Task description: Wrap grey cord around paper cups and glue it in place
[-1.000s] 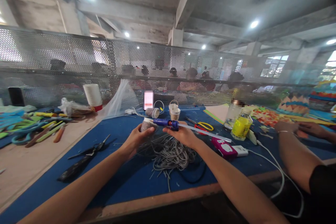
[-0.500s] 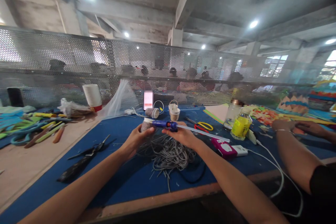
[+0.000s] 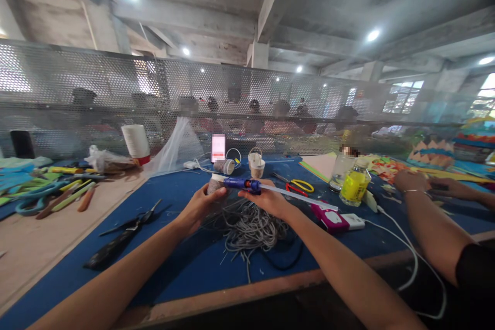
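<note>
My left hand [image 3: 201, 205] is closed around a small paper cup [image 3: 215, 185] whose side is wrapped in grey cord. In my right hand [image 3: 268, 200] is a blue glue gun [image 3: 240, 183], a long clear glue stick [image 3: 301, 196] sticking out of its back. The gun's nozzle points left and meets the cup near its white rim; whether they touch I cannot tell. Beneath both hands lies a loose heap of grey cord [image 3: 255, 229]. Behind them are another cord-wrapped cup [image 3: 225, 166] on its side and a small bucket-shaped cup with a handle [image 3: 257, 166].
Black-handled pliers or snips [image 3: 119, 240] lie at left, beyond them several tools and a paper cup stack [image 3: 135, 143]. Yellow-red scissors [image 3: 299, 186], a yellow-labelled bottle [image 3: 355, 185] and a magenta power bank [image 3: 328, 216] with cables are at right. A co-worker's hands [image 3: 413, 183] are farther right.
My hands, the glue gun and the cup stay almost in place. At right, the co-worker's nearer hand has shifted slightly left.
</note>
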The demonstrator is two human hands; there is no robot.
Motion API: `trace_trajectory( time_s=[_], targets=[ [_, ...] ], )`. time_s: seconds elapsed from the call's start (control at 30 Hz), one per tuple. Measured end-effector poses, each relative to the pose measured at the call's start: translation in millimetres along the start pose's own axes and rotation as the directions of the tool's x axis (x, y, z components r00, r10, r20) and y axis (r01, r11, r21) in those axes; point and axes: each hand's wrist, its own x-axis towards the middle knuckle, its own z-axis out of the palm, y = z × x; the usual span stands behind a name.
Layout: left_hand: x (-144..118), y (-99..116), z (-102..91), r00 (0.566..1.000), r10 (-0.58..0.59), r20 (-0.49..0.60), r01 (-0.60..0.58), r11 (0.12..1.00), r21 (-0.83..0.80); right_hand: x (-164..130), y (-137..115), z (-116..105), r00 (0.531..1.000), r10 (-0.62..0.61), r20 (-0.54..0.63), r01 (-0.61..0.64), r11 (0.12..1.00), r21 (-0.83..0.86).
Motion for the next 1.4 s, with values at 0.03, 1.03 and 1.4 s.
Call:
trace_trajectory(
  time_s=[0.03,1.03,1.4],
  targets=[
    [0.2,0.0,0.1,1.000,-0.006,-0.002,0.006,1.000,-0.001,-0.1,0.8,0.6,1.000,-0.004,0.002,0.004,1.000,-0.014],
    [-1.2,3.3,0.9,1.000,-0.008,-0.007,0.007,0.999,-0.041,2.2,-5.5,-6.8,0.999,-0.049,-0.020,0.048,0.998,-0.031],
    [-0.2,1.3,-0.9,1.000,0.006,0.023,-0.005,0.997,-0.071,1.4,-3.8,-5.6,0.998,-0.066,-0.020,0.065,0.996,-0.063]
  ],
)
